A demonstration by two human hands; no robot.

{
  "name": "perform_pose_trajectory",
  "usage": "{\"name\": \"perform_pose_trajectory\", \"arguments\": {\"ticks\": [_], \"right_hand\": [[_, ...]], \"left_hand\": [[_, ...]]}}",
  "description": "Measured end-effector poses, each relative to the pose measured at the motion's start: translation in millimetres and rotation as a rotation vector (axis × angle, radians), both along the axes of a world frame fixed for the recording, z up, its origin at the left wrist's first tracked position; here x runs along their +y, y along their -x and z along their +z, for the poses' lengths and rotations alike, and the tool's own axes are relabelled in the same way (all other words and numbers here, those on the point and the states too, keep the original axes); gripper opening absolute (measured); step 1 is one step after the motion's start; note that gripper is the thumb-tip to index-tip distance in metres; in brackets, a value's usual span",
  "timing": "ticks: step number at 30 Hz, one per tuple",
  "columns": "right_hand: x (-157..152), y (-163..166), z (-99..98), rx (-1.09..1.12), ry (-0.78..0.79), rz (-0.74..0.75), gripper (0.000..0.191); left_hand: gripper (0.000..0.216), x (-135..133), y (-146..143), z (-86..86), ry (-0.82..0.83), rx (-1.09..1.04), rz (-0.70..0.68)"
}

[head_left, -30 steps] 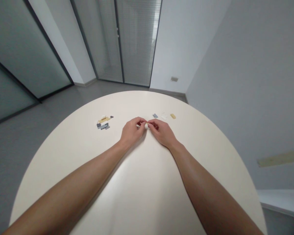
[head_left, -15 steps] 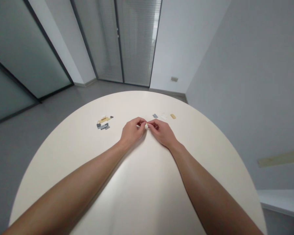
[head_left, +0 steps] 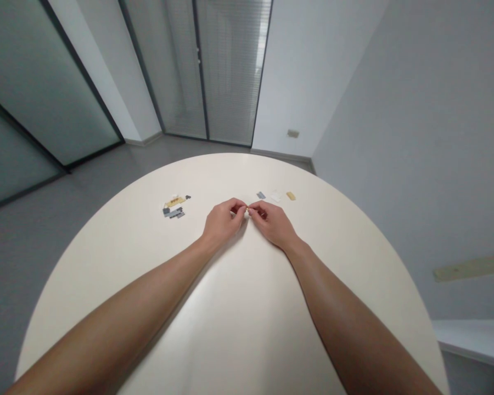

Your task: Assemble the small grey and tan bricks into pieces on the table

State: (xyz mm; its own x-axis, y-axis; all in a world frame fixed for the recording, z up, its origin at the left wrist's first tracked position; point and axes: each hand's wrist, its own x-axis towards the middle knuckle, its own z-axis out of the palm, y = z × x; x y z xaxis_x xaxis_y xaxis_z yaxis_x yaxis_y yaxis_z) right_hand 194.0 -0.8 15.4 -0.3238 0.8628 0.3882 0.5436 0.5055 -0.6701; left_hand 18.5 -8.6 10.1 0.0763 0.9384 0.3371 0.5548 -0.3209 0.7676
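My left hand [head_left: 224, 220] and my right hand [head_left: 273, 222] meet over the table, fingertips almost touching. Both are closed in a pinch around a tiny yellowish piece [head_left: 247, 208], mostly covered by the fingers, so its kind does not show. Just beyond my right hand lie a small grey piece [head_left: 260, 195], a white piece [head_left: 275, 196] and a flat tan piece [head_left: 291, 195]. Further off to the left of my left hand is a loose cluster: a tan piece [head_left: 174, 202], several grey pieces [head_left: 173, 213] and a small dark piece [head_left: 188, 197].
The round white table [head_left: 226, 329] carries both forearms, and its curved far edge lies behind the small pieces. Beyond it stand a glass partition [head_left: 226, 71] with blinds and a pale wall [head_left: 313, 66] with a socket plate [head_left: 293, 133].
My fingers have shifted slightly around the small piece. A white bit seen earlier inside my left fingers shows less now. The pieces lying on the table have stayed where they were.
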Motion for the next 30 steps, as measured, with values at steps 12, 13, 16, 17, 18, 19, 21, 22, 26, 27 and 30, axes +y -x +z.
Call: {"name": "perform_pose_trajectory", "arguments": {"ticks": [12, 13, 16, 17, 18, 19, 21, 22, 26, 27, 30], "right_hand": [[0.5, -0.3, -0.8, -0.002, -0.018, 0.005, 0.017], [0.6, -0.5, -0.9, -0.002, -0.021, 0.007, 0.017], [0.8, -0.8, -1.7, -0.001, -0.022, 0.011, 0.017], [0.8, -0.9, -1.8, 0.001, -0.02, 0.01, 0.017], [0.7, -1.0, -1.9, 0.002, -0.018, 0.01, 0.017], [0.7, -1.0, -2.0, 0.001, -0.015, 0.009, 0.017], [0.6, -0.9, -1.8, -0.005, -0.01, 0.006, 0.017], [0.6, -0.9, -1.7, -0.008, -0.008, 0.003, 0.017], [0.6, -0.5, -0.9, -0.012, -0.005, 0.001, 0.018], [0.6, -0.4, -0.7, -0.013, -0.004, 0.001, 0.018], [0.3, -0.2, -0.2, -0.015, 0.004, 0.002, 0.018]], "left_hand": [[0.02, 0.4, 0.0, -0.9, -0.001, -0.004, -0.001], [0.02, 0.4, 0.1, -1.1, -0.003, -0.002, -0.002], [0.02, 0.6, 0.5, -1.7, -0.002, 0.0, -0.003], [0.021, 0.6, 0.5, -1.8, 0.0, 0.002, -0.002], [0.021, 0.6, 0.6, -1.7, 0.002, 0.004, -0.001], [0.021, 0.5, 0.6, -1.6, 0.005, 0.007, -0.001], [0.021, 0.3, 0.7, -1.1, 0.013, 0.013, -0.003], [0.021, 0.2, 0.8, -0.8, 0.017, 0.016, -0.004], [0.022, -0.2, 1.2, 0.2, 0.031, 0.022, -0.01], [0.022, -0.3, 1.2, 0.4, 0.031, 0.023, -0.012], [0.021, -0.8, 1.2, 1.1, 0.029, 0.021, -0.013]]}}
